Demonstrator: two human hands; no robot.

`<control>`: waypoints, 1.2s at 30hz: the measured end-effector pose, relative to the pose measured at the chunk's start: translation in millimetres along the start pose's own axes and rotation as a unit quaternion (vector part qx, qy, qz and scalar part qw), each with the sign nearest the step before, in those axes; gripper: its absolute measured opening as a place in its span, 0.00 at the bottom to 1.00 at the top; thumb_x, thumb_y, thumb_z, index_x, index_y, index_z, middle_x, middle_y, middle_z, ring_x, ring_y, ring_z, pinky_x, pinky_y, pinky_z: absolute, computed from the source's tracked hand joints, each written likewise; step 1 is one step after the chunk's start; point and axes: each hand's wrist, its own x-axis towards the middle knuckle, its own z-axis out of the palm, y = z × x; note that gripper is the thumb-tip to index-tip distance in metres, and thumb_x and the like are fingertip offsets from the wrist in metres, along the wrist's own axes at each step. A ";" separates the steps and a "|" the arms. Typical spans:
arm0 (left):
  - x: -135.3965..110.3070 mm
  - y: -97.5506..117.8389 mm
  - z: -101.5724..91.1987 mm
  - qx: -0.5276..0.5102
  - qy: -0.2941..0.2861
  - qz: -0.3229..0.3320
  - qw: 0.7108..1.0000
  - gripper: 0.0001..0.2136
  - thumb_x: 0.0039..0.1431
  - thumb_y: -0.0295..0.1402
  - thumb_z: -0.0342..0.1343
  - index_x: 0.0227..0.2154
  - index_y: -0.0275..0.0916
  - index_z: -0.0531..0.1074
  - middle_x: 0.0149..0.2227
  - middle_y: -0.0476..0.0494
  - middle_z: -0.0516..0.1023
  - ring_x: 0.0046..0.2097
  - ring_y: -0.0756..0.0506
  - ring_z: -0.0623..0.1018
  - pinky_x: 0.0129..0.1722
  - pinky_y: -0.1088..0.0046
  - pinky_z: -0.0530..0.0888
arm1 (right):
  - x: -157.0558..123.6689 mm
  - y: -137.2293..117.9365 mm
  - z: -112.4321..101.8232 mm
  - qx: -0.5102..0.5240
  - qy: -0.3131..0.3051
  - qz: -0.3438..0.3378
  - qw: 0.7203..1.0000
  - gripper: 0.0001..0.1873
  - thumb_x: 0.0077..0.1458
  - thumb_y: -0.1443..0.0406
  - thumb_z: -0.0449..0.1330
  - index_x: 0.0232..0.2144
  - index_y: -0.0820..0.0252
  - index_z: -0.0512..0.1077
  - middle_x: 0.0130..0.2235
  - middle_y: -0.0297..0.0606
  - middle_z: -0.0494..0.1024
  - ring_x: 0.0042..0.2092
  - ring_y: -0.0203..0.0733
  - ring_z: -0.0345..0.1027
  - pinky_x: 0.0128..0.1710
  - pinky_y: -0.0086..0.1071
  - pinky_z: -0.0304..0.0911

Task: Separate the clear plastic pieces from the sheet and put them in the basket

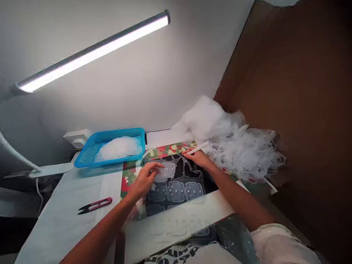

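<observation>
A black board (181, 169) with raised, rounded-rectangle translucent pieces (176, 191) lies in front of me. My left hand (145, 179) is over its upper left part, fingers stretched out and bent a little, at a translucent piece (168, 170). Whether they press on that piece I cannot make out. At the board's upper right, my right hand (198, 157) grips a slim white pen-like tool (200, 147), its tip pointing down and left. Dark, irregular openings (189, 170) with pale outlines show below that hand.
A blue basket (82, 161) with a white translucent heap (119, 147) stands back left. Red-handled thread snips (95, 206) lie on the left. Tangled clear strands (247, 154) pile at right beside a white bundle (206, 115). A whitish strip (178, 222) crosses the board nearer me. A lamp (96, 53) glows overhead.
</observation>
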 end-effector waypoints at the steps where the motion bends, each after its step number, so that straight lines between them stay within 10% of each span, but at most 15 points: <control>1: -3.7 -4.2 -3.3 0.034 -0.008 -0.016 0.999 0.17 0.54 0.29 0.41 0.32 0.37 0.76 0.33 0.46 0.78 0.35 0.46 0.75 0.34 0.73 0.69 | -5.6 -6.3 5.1 -0.010 0.026 -0.029 0.999 0.11 0.50 0.60 0.60 0.21 0.57 0.64 0.34 0.36 0.77 0.37 0.42 0.69 0.39 0.35 0.60; 4: -17.6 -11.9 -6.8 0.152 -0.030 -0.018 0.988 0.16 0.60 0.33 0.42 0.33 0.39 0.78 0.31 0.46 0.77 0.32 0.47 0.75 0.32 0.72 0.68 | -22.8 -23.3 24.4 -0.028 0.033 -0.107 0.993 0.11 0.54 0.62 0.59 0.22 0.57 0.64 0.35 0.35 0.75 0.38 0.41 0.68 0.41 0.35 0.60; 11: -50.1 -7.4 15.7 0.410 -0.086 0.102 0.902 0.19 0.67 0.39 0.44 0.58 0.49 0.68 0.62 0.41 0.67 0.37 0.43 0.80 0.34 0.66 0.74 | -45.0 -31.6 71.2 -0.058 -0.143 -0.213 0.965 0.07 0.56 0.69 0.59 0.26 0.58 0.67 0.37 0.37 0.73 0.38 0.39 0.67 0.39 0.33 0.62; 26: -52.7 -6.6 15.2 0.421 -0.112 0.086 0.896 0.20 0.68 0.37 0.43 0.59 0.48 0.66 0.66 0.41 0.60 0.37 0.41 0.81 0.36 0.62 0.76 | -45.0 -22.6 70.1 -0.102 -0.179 -0.225 0.952 0.10 0.58 0.70 0.56 0.25 0.59 0.64 0.41 0.39 0.71 0.39 0.38 0.66 0.38 0.31 0.62; 33: -51.3 -6.0 10.8 0.411 -0.151 0.041 0.898 0.22 0.66 0.37 0.45 0.62 0.52 0.61 0.68 0.38 0.54 0.36 0.39 0.82 0.33 0.61 0.76 | -49.5 -22.7 78.3 -0.171 -0.134 -0.260 0.941 0.06 0.61 0.66 0.54 0.32 0.57 0.70 0.40 0.41 0.75 0.43 0.44 0.68 0.45 0.37 0.63; 36: -53.1 -4.2 9.3 0.398 -0.157 0.030 0.903 0.22 0.66 0.37 0.44 0.62 0.53 0.62 0.68 0.40 0.54 0.38 0.38 0.82 0.33 0.61 0.76 | -35.1 -15.1 59.1 -0.144 -0.012 -0.196 0.970 0.09 0.62 0.63 0.52 0.33 0.56 0.71 0.37 0.39 0.77 0.39 0.43 0.69 0.41 0.35 0.63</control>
